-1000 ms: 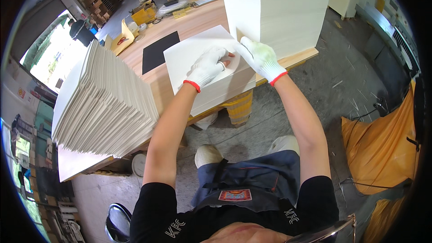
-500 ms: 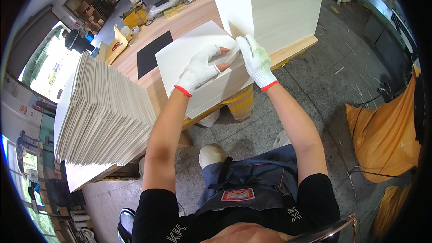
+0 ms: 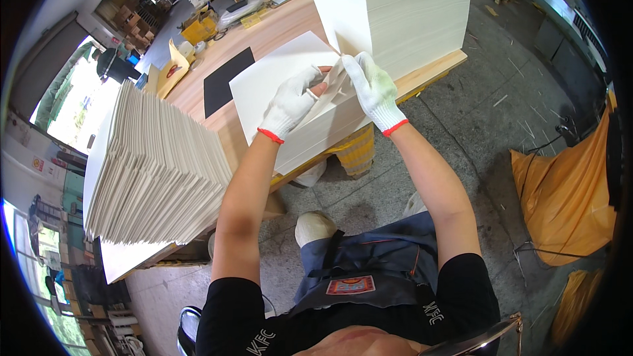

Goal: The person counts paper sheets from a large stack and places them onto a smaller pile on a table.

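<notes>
Firstly, L hand, in white glove w/ red cuff, has bare thumb tip and fingertip close together at the raised edge of thin white sheets – whether it pinches them, I cannot tell. R hand, gloved likewise, is at the corner of same sheets, its fingers side by side; the fingertips are partly hidden, so exact grip is also unclear. These sheets are on top of a white stack, near the front edge of the wooden table. Just beside, on L, lies a black sheet. Behind R hand stands a tall white stack; at far L leans a big fanned pile. Farther back – yellow box, red-handled scissors, and, in bg, another person.
</notes>
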The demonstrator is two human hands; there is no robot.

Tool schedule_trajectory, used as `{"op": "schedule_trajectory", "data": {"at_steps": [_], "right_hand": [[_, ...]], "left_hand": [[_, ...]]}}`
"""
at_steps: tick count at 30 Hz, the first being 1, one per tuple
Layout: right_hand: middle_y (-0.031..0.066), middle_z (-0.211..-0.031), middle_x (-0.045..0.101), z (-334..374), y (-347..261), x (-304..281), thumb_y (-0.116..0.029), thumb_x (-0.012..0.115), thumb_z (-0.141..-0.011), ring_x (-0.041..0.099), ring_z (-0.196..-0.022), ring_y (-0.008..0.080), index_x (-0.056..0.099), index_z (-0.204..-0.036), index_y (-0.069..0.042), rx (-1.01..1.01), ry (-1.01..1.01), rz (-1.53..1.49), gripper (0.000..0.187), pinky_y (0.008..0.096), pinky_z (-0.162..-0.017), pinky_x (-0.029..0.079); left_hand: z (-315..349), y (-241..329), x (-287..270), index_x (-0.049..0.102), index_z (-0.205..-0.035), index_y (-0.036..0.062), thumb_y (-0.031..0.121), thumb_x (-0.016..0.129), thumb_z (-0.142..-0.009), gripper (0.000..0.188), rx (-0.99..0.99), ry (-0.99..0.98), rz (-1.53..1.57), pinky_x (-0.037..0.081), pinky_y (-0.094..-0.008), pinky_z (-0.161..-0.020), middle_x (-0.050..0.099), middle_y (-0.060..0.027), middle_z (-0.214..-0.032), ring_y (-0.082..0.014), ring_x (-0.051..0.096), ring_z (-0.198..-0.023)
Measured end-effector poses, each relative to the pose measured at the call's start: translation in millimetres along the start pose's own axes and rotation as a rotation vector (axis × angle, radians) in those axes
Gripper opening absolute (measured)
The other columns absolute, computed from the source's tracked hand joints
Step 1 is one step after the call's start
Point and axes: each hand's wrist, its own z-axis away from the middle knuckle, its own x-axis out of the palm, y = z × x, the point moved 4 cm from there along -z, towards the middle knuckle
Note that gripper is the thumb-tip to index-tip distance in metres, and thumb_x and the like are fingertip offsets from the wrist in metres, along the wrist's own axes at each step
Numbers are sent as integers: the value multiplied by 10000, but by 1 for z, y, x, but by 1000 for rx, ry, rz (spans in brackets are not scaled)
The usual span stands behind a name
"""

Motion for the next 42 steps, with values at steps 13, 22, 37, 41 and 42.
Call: {"op": "schedule_trajectory", "data": {"at_steps": [13,22,37,41,42], "right_hand": [[124,-859,690,8,-2,0,-492,496,-1038,680,-839,269,683,-1065,-124,-79,-37,-74,414,377,-777,507],[90,-981,729,21,-29,18,-292,585,-924,651,-1050,272,727,-918,-87,-733,88,601,249,417,-906,479],[49,-1037,636,28,-37,22,-340,588,-938,574,-1050,248,706,-1077,-140,-719,-90,499,271,397,-943,422],[62,-1044,631,27,-34,23,-339,574,-945,567,-1056,257,701,-1082,-131,-773,-60,521,280,397,-949,418],[64,-1047,630,27,-35,25,-338,572,-946,566,-1058,257,700,-1084,-129,-787,-49,531,281,396,-952,417]], "left_hand": [[7,8,6,558,-1449,167,132,644,-912,544,149,105,-304,519,-357,-965,701,-177,-1213,-319,690,-1088],[13,16,15,377,-1561,216,175,615,-915,689,68,216,-677,522,-445,-971,677,-132,-1218,-339,653,-1123],[102,68,-141,658,-1255,38,172,599,-964,326,-57,1006,-412,529,-413,-863,729,-185,-977,-334,700,-907],[129,84,-220,592,-1338,7,131,625,-960,399,124,1186,-91,513,-383,-906,697,-164,-1177,-290,652,-1069],[138,90,-242,582,-1346,6,124,635,-957,410,246,1248,9,514,-380,-905,683,-153,-1203,-283,637,-1090]]}}
